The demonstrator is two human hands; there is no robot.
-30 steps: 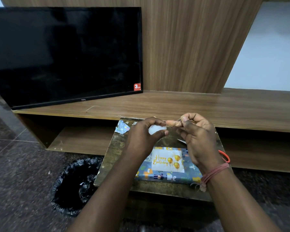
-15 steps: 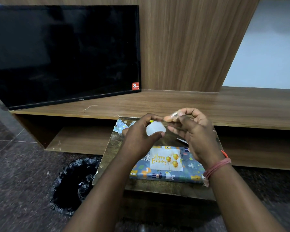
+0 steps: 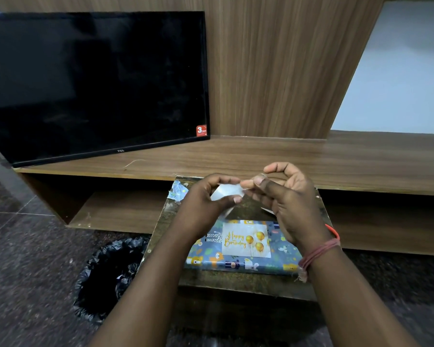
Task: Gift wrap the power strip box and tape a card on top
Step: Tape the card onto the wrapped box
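Left hand [image 3: 206, 199] pinches a clear strip of tape [image 3: 227, 192]; right hand [image 3: 283, 196] pinches its other end — both raised. Blue patterned gift-wrapped box [image 3: 281, 256] lies on the dark worn table [image 3: 236, 281] directly below and nearer than the hands, long axis left–right, white "Happy Birthday" card [image 3: 246, 242] on top. Right hand slightly closer.

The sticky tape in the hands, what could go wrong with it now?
The tape piece is stretched in the air between the left hand and right hand, so it might curl and stick to itself or to fingers. It may also land crooked on the birthday card, which lies loose-looking on the wrapped box, and nudge the card sideways.
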